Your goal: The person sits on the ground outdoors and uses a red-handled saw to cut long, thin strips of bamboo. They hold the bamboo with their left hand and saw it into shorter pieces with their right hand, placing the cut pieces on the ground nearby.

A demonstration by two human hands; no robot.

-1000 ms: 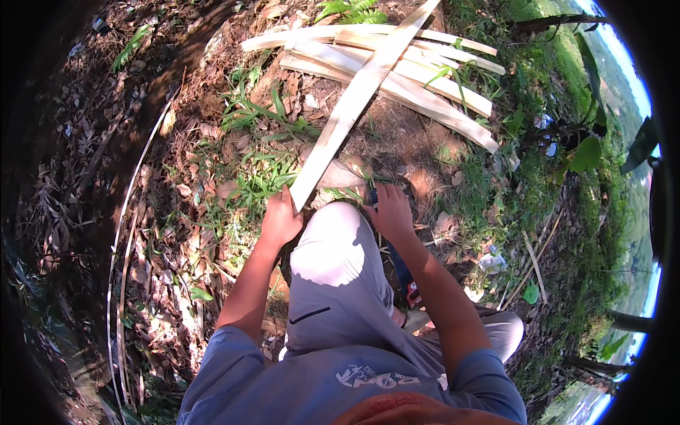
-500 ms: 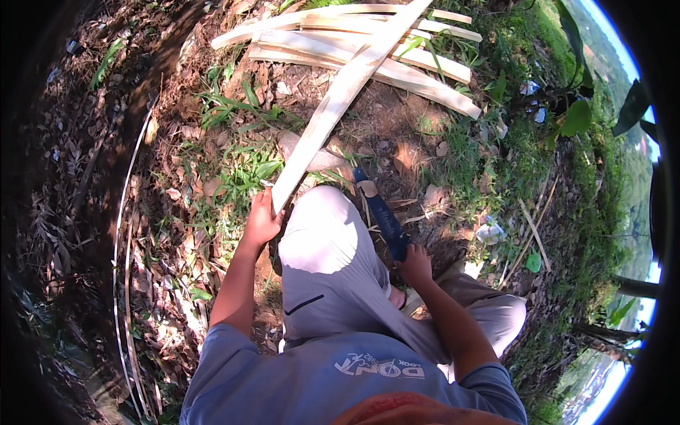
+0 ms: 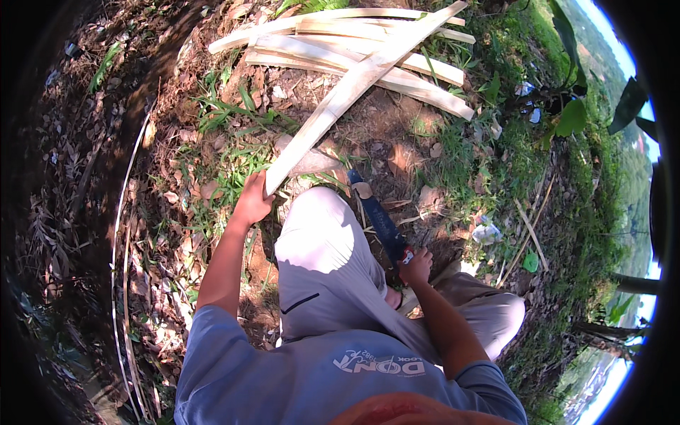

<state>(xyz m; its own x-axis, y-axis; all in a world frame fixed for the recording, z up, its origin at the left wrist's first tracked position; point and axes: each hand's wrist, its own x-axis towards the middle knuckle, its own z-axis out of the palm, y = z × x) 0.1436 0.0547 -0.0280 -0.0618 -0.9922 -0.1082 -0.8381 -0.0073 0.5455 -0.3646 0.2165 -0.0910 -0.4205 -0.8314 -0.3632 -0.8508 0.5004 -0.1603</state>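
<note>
My left hand (image 3: 253, 199) is closed round the near end of a long pale wooden strip (image 3: 333, 106). The strip slants away to the upper right, its far part crossing over several other pale wooden strips (image 3: 304, 46) on the ground. My right hand (image 3: 416, 267) grips the red handle of what looks like a handsaw (image 3: 383, 225), beside my bent knee. Its dark blue blade narrows toward the far end, which points up and left. The teeth cannot be made out. A flat stone (image 3: 315, 163) lies beneath the held strip, just beyond my knee.
Long thin canes (image 3: 117, 241) lie on the leaf litter at the left. Two thin sticks (image 3: 531, 230) cross on the ground at the right, near a crumpled white wrapper (image 3: 486, 232). Leafy branches (image 3: 572, 117) hang at the upper right, beside a grassy slope.
My left hand has shifted slightly left and up, and the strip's far end has swung to the right. My right hand has moved a little, baring the red handle.
</note>
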